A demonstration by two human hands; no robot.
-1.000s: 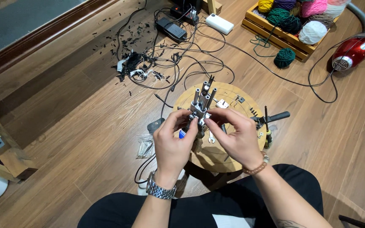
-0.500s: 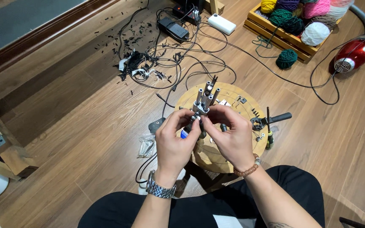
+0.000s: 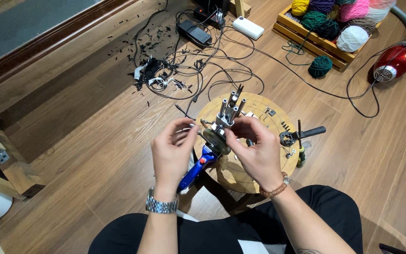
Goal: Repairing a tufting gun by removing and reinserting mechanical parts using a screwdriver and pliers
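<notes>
Behind right hand [image 3: 257, 153], metal assembly [image 3: 224, 124] half-hidden

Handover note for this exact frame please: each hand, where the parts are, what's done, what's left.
Right hand: grip closed on the metal assembly, held above the round wooden stool, rods pointing up and away.
Left hand: raised beside the assembly, fingertips pinched; what they pinch is too small to tell.
Blue-handled tool: hangs below the assembly between the hands; whether it is attached is unclear.
On the stool: black-handled tool, a screwdriver at the edge, small loose screws.
Done: the assembly stands together with several rods in it.
Left: loose hardware on the stool is not yet fitted.
</notes>
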